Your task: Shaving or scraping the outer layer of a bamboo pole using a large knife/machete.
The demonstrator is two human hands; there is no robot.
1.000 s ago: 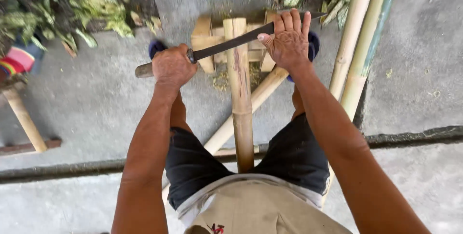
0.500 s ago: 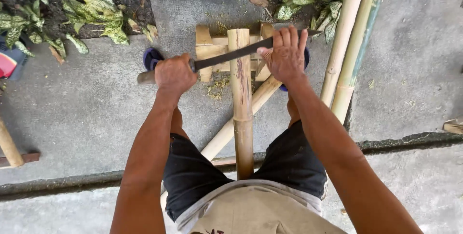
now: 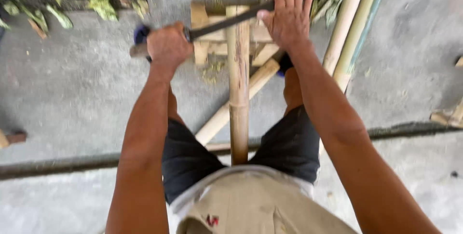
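packages: none in view | labels: none in view | signs: none in view | screens: none in view | only mark: small red print [image 3: 212,220] on the beige shirt hem, bottom edge
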